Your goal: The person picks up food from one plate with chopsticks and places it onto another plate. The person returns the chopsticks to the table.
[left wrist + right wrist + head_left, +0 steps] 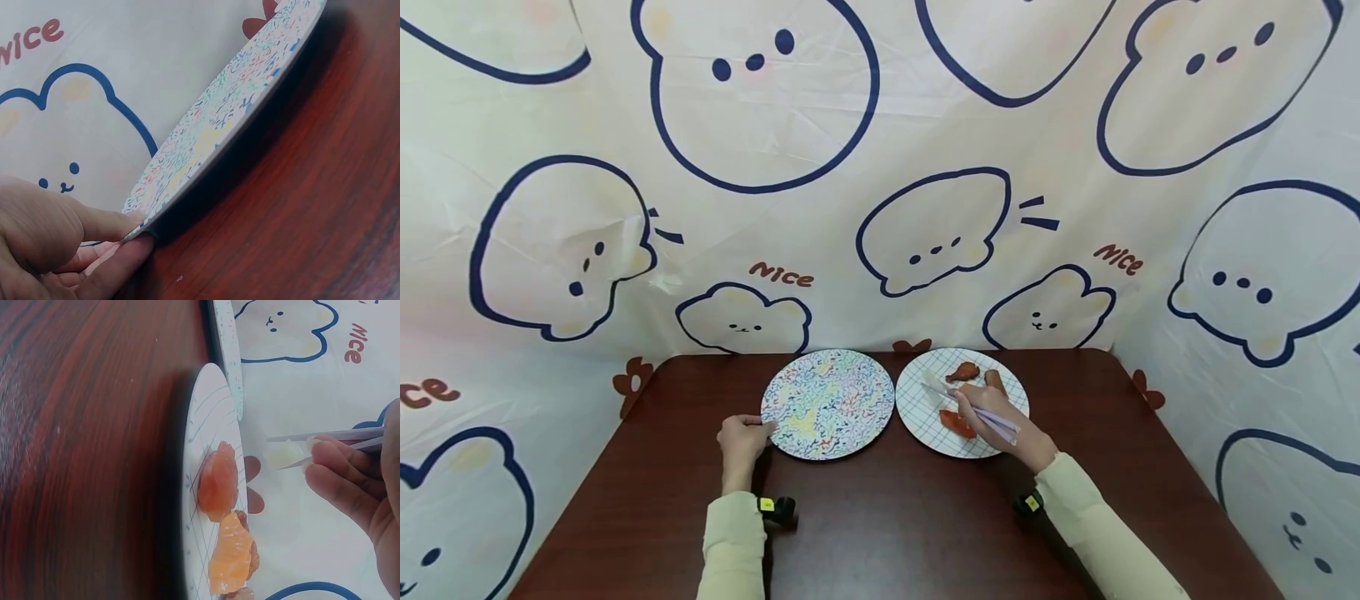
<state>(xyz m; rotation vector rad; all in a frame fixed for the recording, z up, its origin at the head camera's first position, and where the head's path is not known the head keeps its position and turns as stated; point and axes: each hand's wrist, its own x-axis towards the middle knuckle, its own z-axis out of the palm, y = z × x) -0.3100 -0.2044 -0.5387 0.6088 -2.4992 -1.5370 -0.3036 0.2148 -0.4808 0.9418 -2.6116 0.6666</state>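
Observation:
My left hand (743, 440) pinches the near-left rim of a round plate (827, 404) with colourful speckles; in the left wrist view the thumb (112, 224) lies on top and a finger underneath. Light purple chopsticks (1000, 423) are in my right hand (1026, 442), which is over a white plate (917, 421) with a grid pattern. Between the chopstick tips, in the right wrist view, is a small pale piece (285, 454), raised off the plate; its kind is unclear. On the grid plate lie a reddish-brown drumstick-like piece (962, 372) and an orange, striped piece of food (231, 556).
The two plates stand side by side, almost touching, at the back of a dark brown wooden table (865, 533). A pale cloth (940, 325) printed with bear outlines hangs right behind them and along both sides.

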